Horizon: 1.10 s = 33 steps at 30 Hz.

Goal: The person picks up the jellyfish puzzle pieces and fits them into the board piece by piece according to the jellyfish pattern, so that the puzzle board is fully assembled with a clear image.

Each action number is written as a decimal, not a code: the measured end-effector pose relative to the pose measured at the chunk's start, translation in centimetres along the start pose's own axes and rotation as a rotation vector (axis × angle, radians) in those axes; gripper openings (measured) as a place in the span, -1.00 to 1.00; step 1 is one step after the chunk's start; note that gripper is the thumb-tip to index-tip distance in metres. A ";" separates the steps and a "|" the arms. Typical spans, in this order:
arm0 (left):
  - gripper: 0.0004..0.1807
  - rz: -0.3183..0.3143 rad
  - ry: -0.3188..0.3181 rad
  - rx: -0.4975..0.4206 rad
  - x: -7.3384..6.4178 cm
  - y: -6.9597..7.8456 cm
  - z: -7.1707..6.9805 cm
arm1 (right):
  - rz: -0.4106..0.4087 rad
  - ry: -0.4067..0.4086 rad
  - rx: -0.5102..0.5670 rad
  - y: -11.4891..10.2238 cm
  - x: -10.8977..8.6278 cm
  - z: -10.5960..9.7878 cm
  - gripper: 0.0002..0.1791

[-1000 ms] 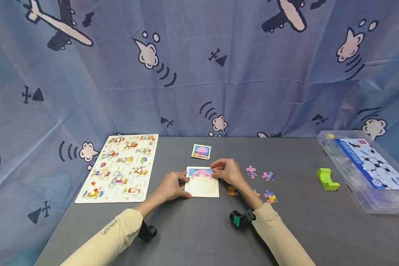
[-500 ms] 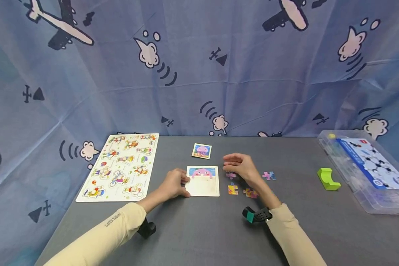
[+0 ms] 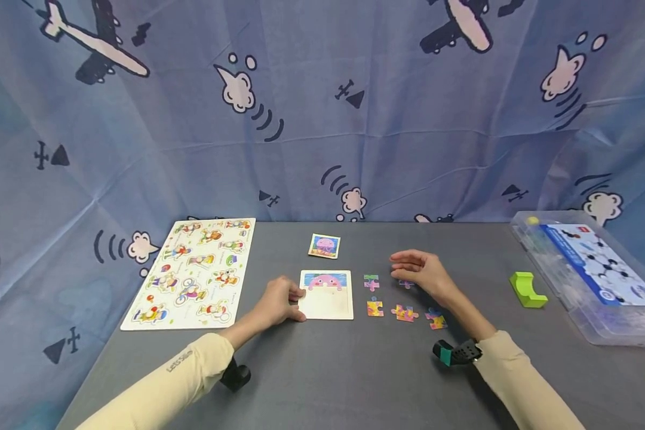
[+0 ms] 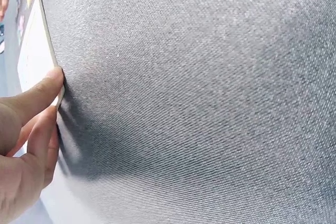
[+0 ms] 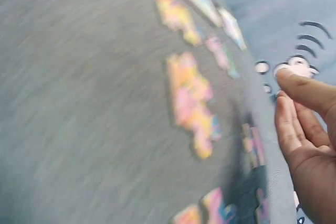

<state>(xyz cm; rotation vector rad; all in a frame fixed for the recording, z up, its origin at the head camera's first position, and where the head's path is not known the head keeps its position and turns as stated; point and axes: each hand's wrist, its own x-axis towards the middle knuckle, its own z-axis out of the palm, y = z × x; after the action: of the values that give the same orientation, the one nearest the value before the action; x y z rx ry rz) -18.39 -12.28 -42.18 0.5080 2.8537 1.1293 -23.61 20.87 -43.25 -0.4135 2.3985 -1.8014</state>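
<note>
My left hand point(image 3: 278, 301) holds the puzzle tray point(image 3: 325, 303) by its near left side, thumb on the corner and fingers at the edge, as the left wrist view shows. In the tray's upper part lie joined pieces with a pink sea-creature face; the lower part is bare and cream. To the right, my right hand point(image 3: 423, 275) is over the back row of loose jigsaw pieces, holding nothing, with its fingers loosely bent. It partly covers one piece point(image 3: 407, 285). A pink-and-blue piece point(image 3: 371, 283) and a yellow piece point(image 3: 375, 308) lie nearer the tray.
Behind the tray is a small picture card point(image 3: 324, 246). A large picture board point(image 3: 192, 278) lies on the left. On the right are a green curved block point(image 3: 528, 290) and a clear plastic case point(image 3: 580, 322). A patterned curtain point(image 3: 301, 149) closes off the back.
My right hand has left the tray's right edge and moved right over the loose pieces, uncovering those nearest the tray. My left hand keeps its hold, and the tray stays in place.
</note>
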 end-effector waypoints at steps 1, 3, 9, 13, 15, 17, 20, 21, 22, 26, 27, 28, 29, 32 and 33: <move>-0.48 -0.003 0.002 -0.005 -0.1 0.0 0.0 | -0.001 -0.007 -0.022 0.1 -0.1 0.0 -0.57; -0.48 -0.008 0.009 -0.015 -0.2 0.0 0.0 | -0.019 -0.028 -0.069 0.3 -0.2 0.2 -0.57; -0.50 -0.009 0.038 -0.017 -0.4 -0.3 0.1 | -0.048 -0.096 -0.114 0.5 0.1 1.2 -0.58; -0.52 0.002 0.050 -0.013 -0.3 -0.5 0.3 | -0.053 -0.127 -0.159 0.6 0.5 1.9 -0.60; -0.52 0.002 0.051 -0.018 -0.3 -0.6 0.4 | -0.049 -0.131 -0.182 0.6 0.6 2.1 -0.61; -0.52 0.003 0.050 -0.024 -0.3 -0.7 0.4 | -0.043 -0.133 -0.198 0.5 0.6 2.3 -0.61; -0.52 -0.002 0.048 -0.036 -0.3 -0.8 0.4 | -0.043 -0.130 -0.212 0.4 0.8 2.5 -0.63; -0.52 -0.006 0.047 -0.040 -0.3 -0.8 0.4 | -0.047 -0.130 -0.214 0.4 0.9 2.5 -0.64; -0.52 -0.007 0.046 -0.042 -0.3 -0.8 0.4 | -0.050 -0.129 -0.216 0.4 0.9 2.6 -0.65; -0.52 -0.008 0.042 -0.043 -0.2 -0.9 0.4 | -0.094 -0.121 -0.214 0.5 1.1 2.7 -0.69; -0.52 -0.008 0.040 -0.043 -0.2 -0.9 0.4 | -0.108 -0.113 -0.217 0.6 1.1 2.7 -0.70; -0.52 -0.005 0.038 -0.042 -0.2 -0.9 0.3 | -0.120 -0.099 -0.218 0.6 1.1 2.7 -0.71; -0.52 -0.005 0.036 -0.043 -0.2 -0.9 0.3 | -0.129 -0.082 -0.221 0.6 1.1 2.8 -0.71; -0.52 -0.005 0.033 -0.045 -0.2 -0.9 0.3 | -0.113 -0.015 -0.231 0.5 0.9 3.0 -0.71; -0.52 -0.005 0.035 -0.043 -0.2 -0.9 0.3 | -0.094 0.011 -0.236 0.4 0.8 3.1 -0.70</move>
<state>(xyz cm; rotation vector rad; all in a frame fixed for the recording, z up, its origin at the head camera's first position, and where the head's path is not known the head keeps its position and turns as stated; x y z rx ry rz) -18.43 -12.78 -43.00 0.4836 2.8511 1.2085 -23.61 17.87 -44.51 -0.5495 2.6513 -1.5608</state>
